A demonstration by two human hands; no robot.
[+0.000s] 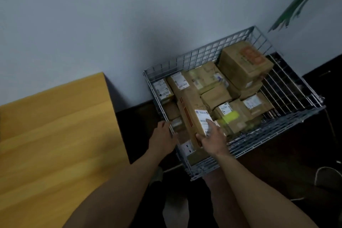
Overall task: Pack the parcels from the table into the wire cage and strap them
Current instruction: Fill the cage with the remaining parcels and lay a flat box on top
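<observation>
A grey wire cage (201, 52) stands on the dark floor against the wall, filled with several brown cardboard parcels. A long brown parcel (190, 109) with a white label and an orange stripe lies tilted across the pile near the cage's left side. My right hand (212, 137) grips the near end of this long parcel, fingers over its label. My left hand (163, 135) rests on the cage's left rim, fingers curled over the wire. A large box (244, 63) with an orange print sits highest at the back right.
The wooden table (55, 135) stands to the left of the cage, its visible top bare. A narrow strip of dark floor separates table and cage. A white cord (325, 169) lies on the floor at right. Green strips (303, 0) hang at the top right.
</observation>
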